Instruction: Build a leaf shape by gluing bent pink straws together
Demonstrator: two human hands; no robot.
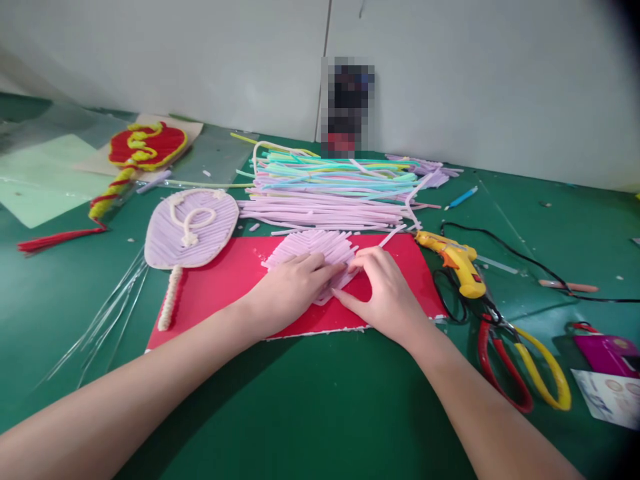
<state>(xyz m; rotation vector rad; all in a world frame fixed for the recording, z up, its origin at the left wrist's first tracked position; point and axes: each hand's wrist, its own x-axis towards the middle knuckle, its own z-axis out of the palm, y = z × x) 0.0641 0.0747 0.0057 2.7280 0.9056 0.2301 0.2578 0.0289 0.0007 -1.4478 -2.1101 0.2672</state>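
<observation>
A lilac fan-shaped panel made of pipe cleaners (310, 248) lies on a red board (240, 293). My left hand (295, 283) rests flat across it, fingers stretched out and pressing its surface. At the panel's right edge, my right hand (385, 287) has its thumb and forefinger curved in towards the rods. A single lilac pipe cleaner (394, 235) sticks out behind that hand, seemingly pinched at its near end, which the fingers partly hide. Left of the panel is a finished-looking lilac hand fan (195, 230) with a cream border, cream loops and a twisted handle.
Bundled pastel pipe cleaners (330, 190) lie behind the board. A yellow glue gun (457, 261), cord trailing, and red-and-yellow-handled pliers (520, 363) sit at right, near a purple pouch (605, 353). A red fan (147, 145) with tassel and clear strips (107, 310) are at left.
</observation>
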